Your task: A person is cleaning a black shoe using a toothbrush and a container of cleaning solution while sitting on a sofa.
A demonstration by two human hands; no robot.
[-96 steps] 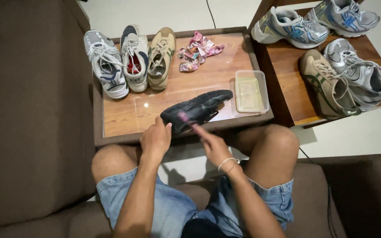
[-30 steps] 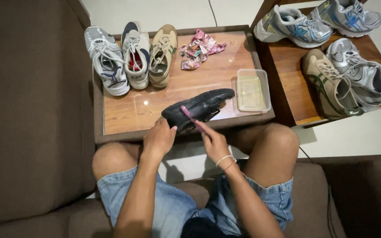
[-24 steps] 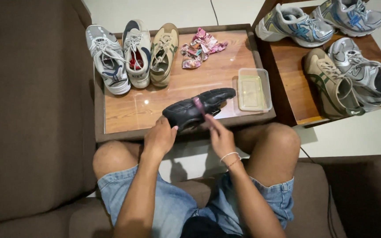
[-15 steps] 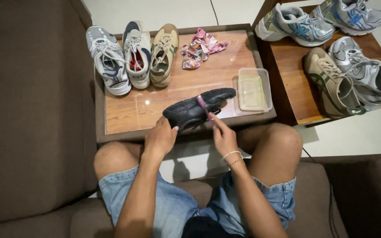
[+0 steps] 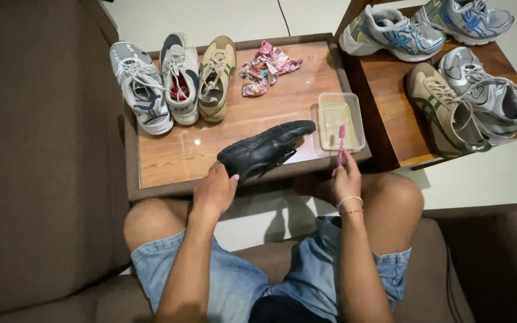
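My left hand (image 5: 213, 190) grips the heel end of the black shoe (image 5: 266, 148), fingers wrapped around it, thumb on top. The shoe lies on its side over the near edge of the table (image 5: 169, 157), toe pointing right toward the tub (image 5: 340, 121). My right hand (image 5: 345, 178) is closed on the handle of a pink toothbrush (image 5: 341, 143), held nearly upright, head reaching over the near part of the tub. Brush and shoe are apart, the tub's near corner between them. The tub is clear plastic, rectangular, at the table's right near corner; its contents look pale yellowish, cannot tell more. A thin bracelet (image 5: 349, 201) sits on my right wrist. Along the table's far left stand three shoes side by side: a grey sneaker (image 5: 139, 87), a white one (image 5: 179, 76) with something red inside, a tan one (image 5: 215, 76). A crumpled pink cloth (image 5: 264, 67) lies at far centre. On the second table (image 5: 390, 84) to the right: two silver-blue runners (image 5: 390, 34) at the back, a tan shoe (image 5: 444, 112) and a silver one (image 5: 486, 96) nearer. I sit on a brown sofa (image 5: 37, 167), in denim shorts, knees against the table.
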